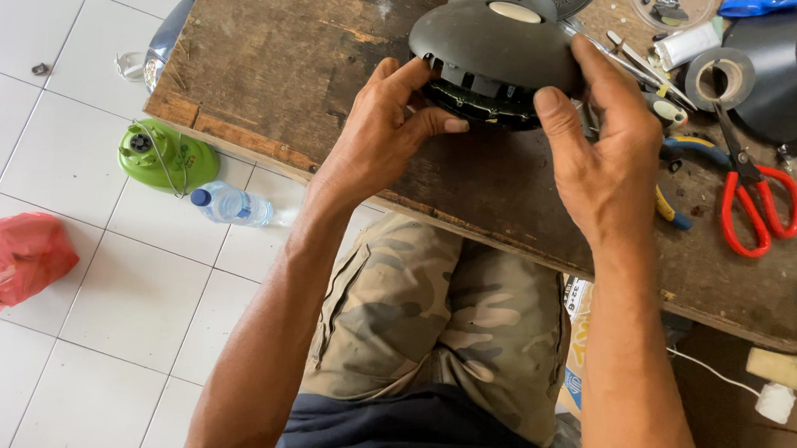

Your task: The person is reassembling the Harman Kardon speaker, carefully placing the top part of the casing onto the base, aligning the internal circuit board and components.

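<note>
Over the wooden table (pixel 270 72), left hand (pixel 381 132) and right hand (pixel 602 153) curled, gripping dark domed housing (pixel 494 47)

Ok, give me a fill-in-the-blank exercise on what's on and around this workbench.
1. Both hands, left hand and right hand, grip a dark domed ____ housing.
2. The scissors on the wooden workbench have ____ handles.
3. On the tiled floor, a plastic water bottle lies beside a ____ plastic part.
4. A red plastic ____ lies on the floor at the left.

Missing words: plastic; red; green; bag
</note>
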